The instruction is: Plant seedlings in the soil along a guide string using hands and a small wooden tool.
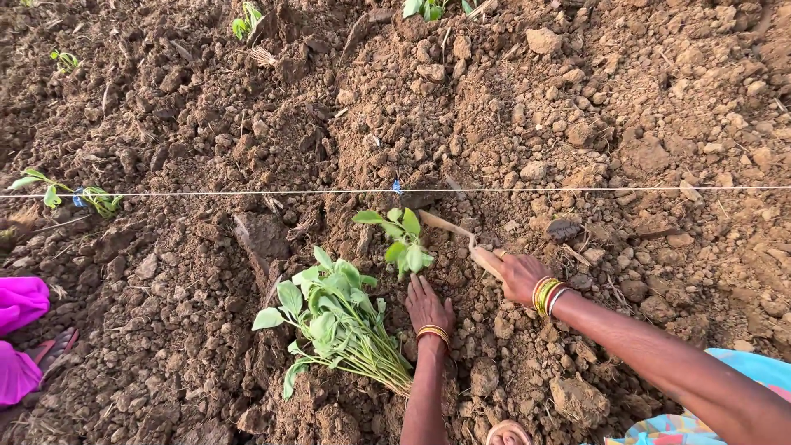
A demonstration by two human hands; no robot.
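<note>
Hands: left (427,306) flat on soil (461,124), right (517,274) gripping hoe (461,233).

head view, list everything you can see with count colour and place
soil: brown, cloddy, fills the whole view
string: one, white, stretched across from left to right
blue tie: one, on the string near the middle
planted seedling: one, green, upright in the soil just below the string
seedling bundle: one, green, lying on the soil left of the hands
other seedlings: several small green ones, at left by the string and along the top edge
digging tool: one, wooden handle, tip in the soil beside the planted seedling
pink cloth: one, left edge, with a sandalled foot beside it
left hand: flat on the soil at the planted seedling's base, bangles on the wrist
right hand: grips the digging tool, bangles on the wrist
</note>
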